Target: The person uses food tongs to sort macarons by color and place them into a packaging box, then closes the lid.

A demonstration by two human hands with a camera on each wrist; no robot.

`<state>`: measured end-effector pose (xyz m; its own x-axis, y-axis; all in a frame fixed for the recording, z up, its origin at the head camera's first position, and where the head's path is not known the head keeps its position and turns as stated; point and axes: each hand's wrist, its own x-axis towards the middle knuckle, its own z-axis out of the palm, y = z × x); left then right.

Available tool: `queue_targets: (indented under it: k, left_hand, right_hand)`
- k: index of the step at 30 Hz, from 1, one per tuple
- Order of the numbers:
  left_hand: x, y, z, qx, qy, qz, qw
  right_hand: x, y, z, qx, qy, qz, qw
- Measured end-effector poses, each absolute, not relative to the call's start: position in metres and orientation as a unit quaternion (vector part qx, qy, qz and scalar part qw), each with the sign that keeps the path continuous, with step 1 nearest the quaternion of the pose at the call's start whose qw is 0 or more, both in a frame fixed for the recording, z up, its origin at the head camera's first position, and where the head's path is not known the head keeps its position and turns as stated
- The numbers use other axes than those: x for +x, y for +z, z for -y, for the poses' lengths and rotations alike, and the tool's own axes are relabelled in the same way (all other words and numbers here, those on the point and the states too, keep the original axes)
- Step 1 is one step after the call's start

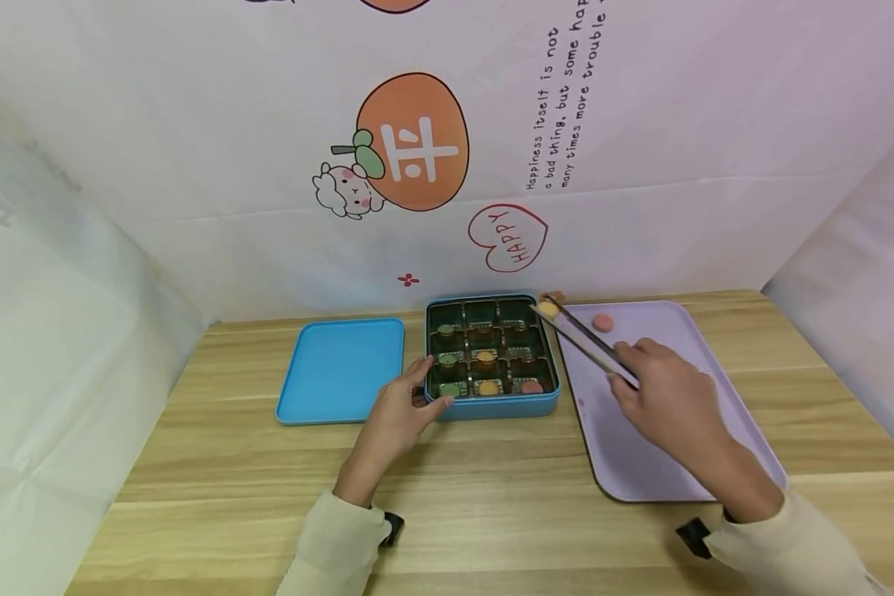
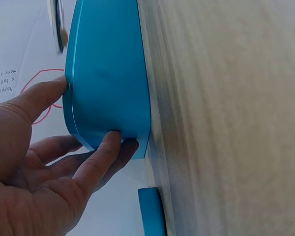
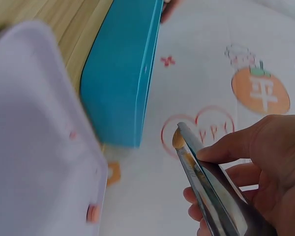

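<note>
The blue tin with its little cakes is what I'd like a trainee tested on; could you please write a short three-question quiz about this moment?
1. True or false: the lid lies on the table, to the left of the blue tin in the head view.
2. What does the right hand hold? A) a spoon B) metal tongs C) the lid
3. Fill in: the left hand touches the tin's front-left ____.

Key
1. True.
2. B: the metal tongs pinch a yellow cake over the tin's back-right corner, beside the lilac tray.
3. Corner.
</note>
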<state>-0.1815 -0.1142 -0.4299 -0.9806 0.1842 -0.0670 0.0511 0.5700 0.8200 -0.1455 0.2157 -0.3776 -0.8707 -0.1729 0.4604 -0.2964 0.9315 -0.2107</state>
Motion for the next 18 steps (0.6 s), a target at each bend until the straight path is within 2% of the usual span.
queue_targets:
  k: [10, 18]
  left_hand:
    - [-0.182, -0.43, 0.115, 0.067, 0.453, -0.886, 0.072]
    - [-0.181, -0.43, 0.114, 0.067, 0.453, -0.886, 0.072]
  right_hand:
    - [-0.168, -0.379, -0.168, 0.134, 0.128, 0.974, 0.132]
    - [-0.187, -0.39, -0.157, 0.129, 0.128, 0.976, 0.119]
